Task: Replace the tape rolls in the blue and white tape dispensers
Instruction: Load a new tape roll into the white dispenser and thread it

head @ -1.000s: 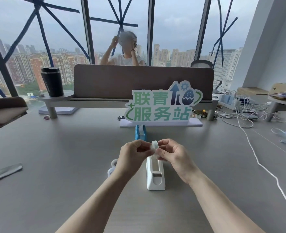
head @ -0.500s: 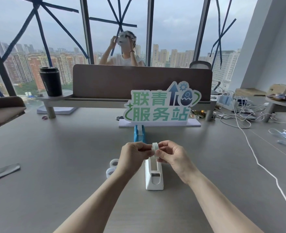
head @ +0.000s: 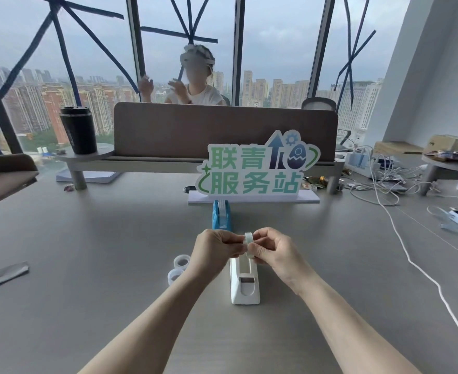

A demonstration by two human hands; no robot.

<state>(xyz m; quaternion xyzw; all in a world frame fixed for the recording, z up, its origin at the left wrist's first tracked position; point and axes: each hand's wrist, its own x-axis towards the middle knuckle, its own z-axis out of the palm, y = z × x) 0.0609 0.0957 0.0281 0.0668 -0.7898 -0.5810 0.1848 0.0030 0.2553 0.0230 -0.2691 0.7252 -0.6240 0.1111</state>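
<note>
Both hands meet at frame centre, pinching one tape roll (head: pixel 248 244) held on edge: left hand (head: pixel 217 251) grips its left side, right hand (head: pixel 272 249) its right, fingers closed on it. Roll is above the far end of the white dispenser (head: pixel 244 284), whose cradle appears empty. Blue dispenser (head: pixel 221 215) stands at 12 o'clock, tape loaded. Two spare rolls (head: pixel 178 268) lie on the desk (head: pixel 87 252) at 9 o'clock of the white dispenser.
</note>
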